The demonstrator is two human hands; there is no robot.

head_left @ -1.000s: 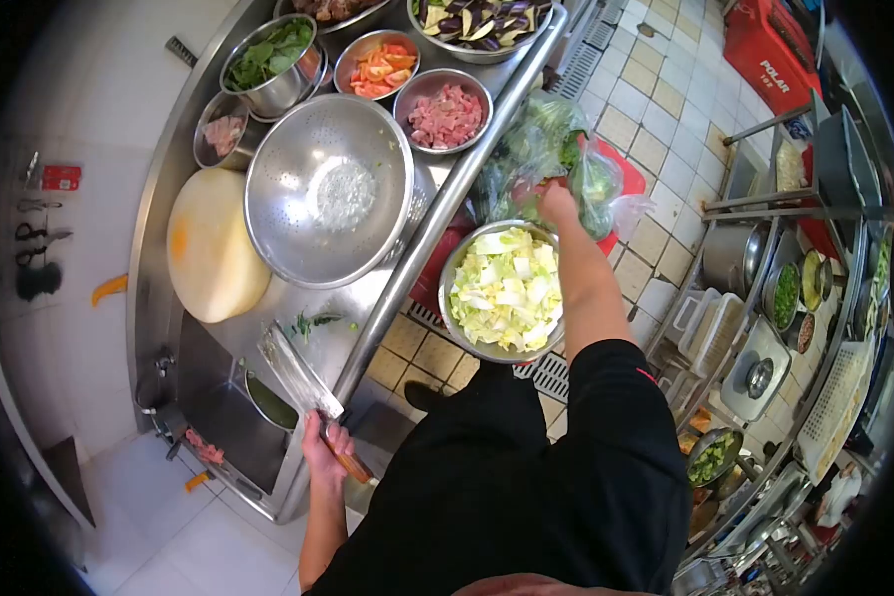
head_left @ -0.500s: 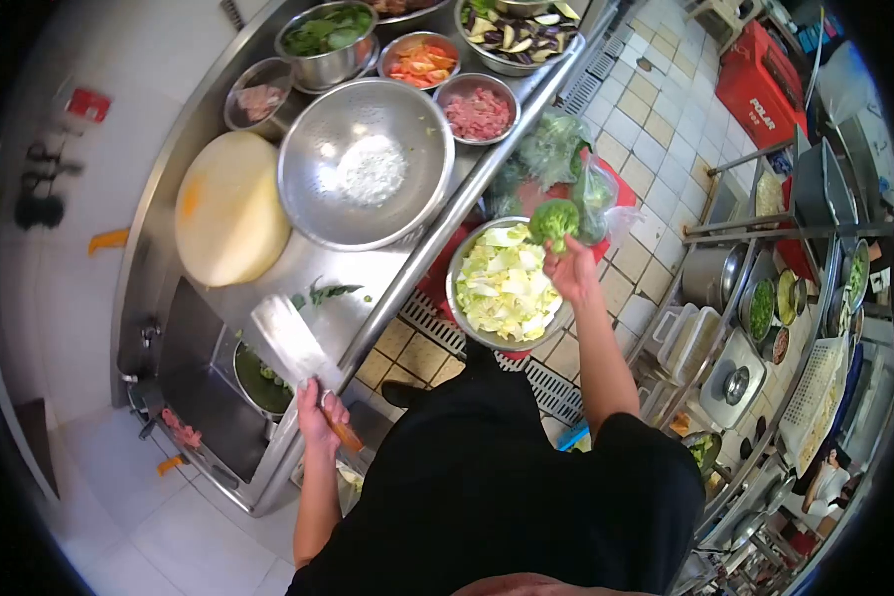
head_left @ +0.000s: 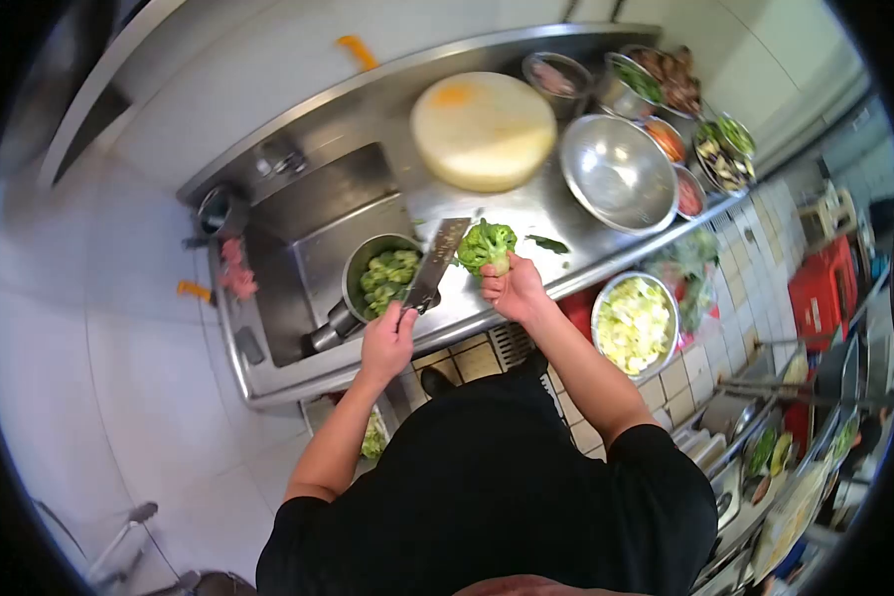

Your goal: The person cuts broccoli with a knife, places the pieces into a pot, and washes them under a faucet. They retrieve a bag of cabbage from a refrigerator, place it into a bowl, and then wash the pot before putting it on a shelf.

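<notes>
My left hand is wrapped around the handle of the cleaver, left of the frame's middle, its blade slanting up and to the right. My right hand grips the broccoli by its stalk, close to the centre of the frame, with the head turned up over the counter. The blade's edge stands just beside the florets; I can't tell whether it touches them.

Left of the blade, partly behind it, is the pot with green pieces inside, at the edge of the sink. I take the step in hand to be cutting florets from this head, held in the air rather than on the board in the upper middle.

As I judge it, a cut from here calls for a steady pinch on the stalk, the edge worked in where floret meets stem, and my right fingertips well back from it. Having the pot nearer beneath the head would help catch pieces.
</notes>
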